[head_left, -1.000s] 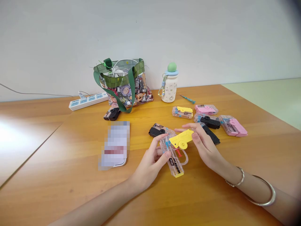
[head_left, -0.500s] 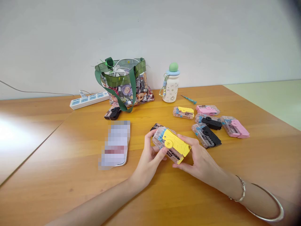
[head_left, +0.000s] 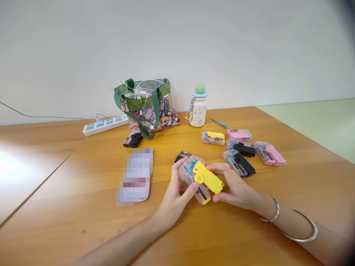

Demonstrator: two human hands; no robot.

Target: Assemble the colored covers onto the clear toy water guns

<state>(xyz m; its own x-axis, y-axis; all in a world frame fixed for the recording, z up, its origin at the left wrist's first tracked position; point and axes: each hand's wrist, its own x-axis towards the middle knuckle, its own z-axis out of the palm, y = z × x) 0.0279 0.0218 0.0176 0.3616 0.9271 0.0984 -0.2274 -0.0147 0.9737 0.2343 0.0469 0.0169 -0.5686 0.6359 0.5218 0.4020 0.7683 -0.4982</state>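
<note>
Yellow water gun [head_left: 207, 178], in left hand [head_left: 174, 195], right hand [head_left: 234, 188]

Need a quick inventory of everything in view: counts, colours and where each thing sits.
Clear toy water gun: 1, yellow part, between both hands.
Yellow-part gun: 1, clear, right.
Pink-part guns: 2, clear, far right.
Black-part guns: 4, clear, scattered.
Tote bag: 1, clear, green handles, back.
Water bottle: 1, cream, back.
Screwdriver: 1, teal, back right.
Power strip: 1, white, back left.
Blurred flat item: 1, pale, left.
Wooden table: 1, orange-brown, beneath.
Left hand: 1, on gun.
Right hand: 1, on gun.
Bracelet, bangle: 1 each, silver, right arm.
</note>
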